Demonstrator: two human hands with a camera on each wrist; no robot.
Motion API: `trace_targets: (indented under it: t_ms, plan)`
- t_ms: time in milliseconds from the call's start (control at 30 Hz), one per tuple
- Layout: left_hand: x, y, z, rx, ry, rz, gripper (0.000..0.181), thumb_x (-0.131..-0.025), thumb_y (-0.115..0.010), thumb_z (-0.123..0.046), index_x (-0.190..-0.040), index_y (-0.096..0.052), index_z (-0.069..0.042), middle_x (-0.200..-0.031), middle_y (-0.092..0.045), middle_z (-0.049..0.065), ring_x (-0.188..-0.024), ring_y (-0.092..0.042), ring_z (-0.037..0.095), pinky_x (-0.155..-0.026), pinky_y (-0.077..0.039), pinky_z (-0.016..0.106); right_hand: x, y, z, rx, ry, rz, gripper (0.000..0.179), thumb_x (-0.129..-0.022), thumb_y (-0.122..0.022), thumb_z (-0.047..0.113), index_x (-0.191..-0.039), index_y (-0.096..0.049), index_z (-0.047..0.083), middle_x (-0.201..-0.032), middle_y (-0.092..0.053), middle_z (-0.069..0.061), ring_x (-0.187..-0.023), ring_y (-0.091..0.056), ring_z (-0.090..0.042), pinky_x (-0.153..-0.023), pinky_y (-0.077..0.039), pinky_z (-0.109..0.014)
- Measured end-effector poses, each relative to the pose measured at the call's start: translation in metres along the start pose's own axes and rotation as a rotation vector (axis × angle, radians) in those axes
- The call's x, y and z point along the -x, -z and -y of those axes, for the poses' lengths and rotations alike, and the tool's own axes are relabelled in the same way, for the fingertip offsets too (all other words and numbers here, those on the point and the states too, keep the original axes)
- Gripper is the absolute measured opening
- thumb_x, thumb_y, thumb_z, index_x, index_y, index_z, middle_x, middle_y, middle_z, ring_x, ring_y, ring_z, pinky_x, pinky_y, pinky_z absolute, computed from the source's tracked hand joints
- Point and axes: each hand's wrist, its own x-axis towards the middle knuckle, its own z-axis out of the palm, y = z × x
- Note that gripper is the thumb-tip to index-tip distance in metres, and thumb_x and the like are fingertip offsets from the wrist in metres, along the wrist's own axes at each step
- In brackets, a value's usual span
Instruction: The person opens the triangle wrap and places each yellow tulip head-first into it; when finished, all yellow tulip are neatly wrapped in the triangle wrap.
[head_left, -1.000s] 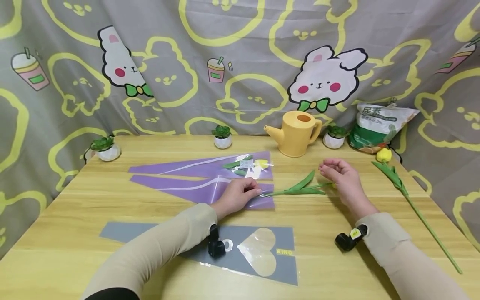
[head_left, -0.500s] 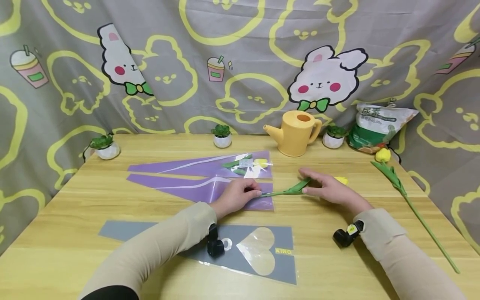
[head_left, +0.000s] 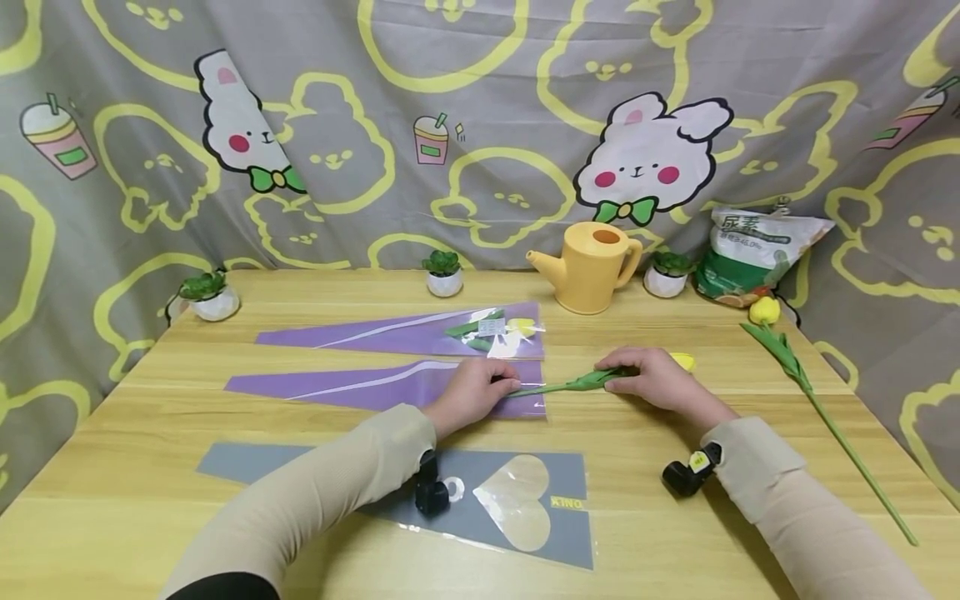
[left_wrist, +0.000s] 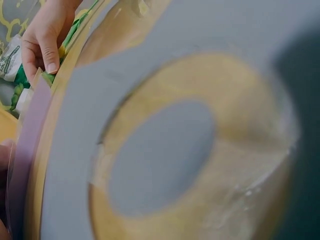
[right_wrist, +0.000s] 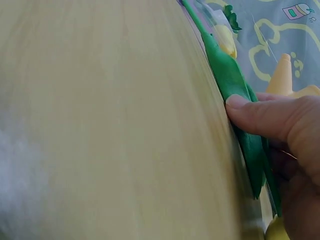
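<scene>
My right hand (head_left: 647,377): one yellow tulip (head_left: 591,381), gripped at leaves (right_wrist: 231,75) best kept folded; my left hand (head_left: 472,390): one purple sleeve (head_left: 382,384), pinched, best held steady.

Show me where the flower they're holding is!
In the head view, the held tulip is right of centre, its leaves in the right hand and its stem overlapping the nearer purple wrapper beside the left hand.

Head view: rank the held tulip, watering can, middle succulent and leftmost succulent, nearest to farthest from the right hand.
From the right hand:
1. Held tulip, in its grasp
2. Watering can, beyond, slightly left
3. Middle succulent, farther left
4. Leftmost succulent, at back left
</scene>
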Motion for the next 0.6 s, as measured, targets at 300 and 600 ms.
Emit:
trace_targets:
  t_ms: [300,600]
  plan:
    - [0.001,-0.001,-0.003,0.013,0.005,-0.027,0.010,-0.086,-0.065,-0.014,-0.077,-0.069,-0.011,-0.069,-0.062,-0.003,-0.061,-0.047,0.006,-0.059,-0.041,0.020,0.001,-0.002,0.005,0.026,0.011,-0.052,0.023,-0.082,-0.069,0.013,-0.104,-0.071,0.007,-0.100,-0.068,-0.008,-0.094,-0.061,-0.027,-0.082,-0.047,-0.043]
    - [0.002,0.002,-0.008,0.002,0.000,-0.093,0.010,-0.088,-0.063,-0.015,-0.078,-0.063,-0.011,-0.069,-0.060,-0.002,-0.061,-0.047,0.008,-0.059,-0.040,0.021,-0.004,-0.006,0.022,-0.019,0.010,-0.104,0.019,-0.082,-0.071,0.016,-0.099,-0.072,0.009,-0.096,-0.070,-0.006,-0.091,-0.062,-0.022,-0.076,-0.048,-0.032]
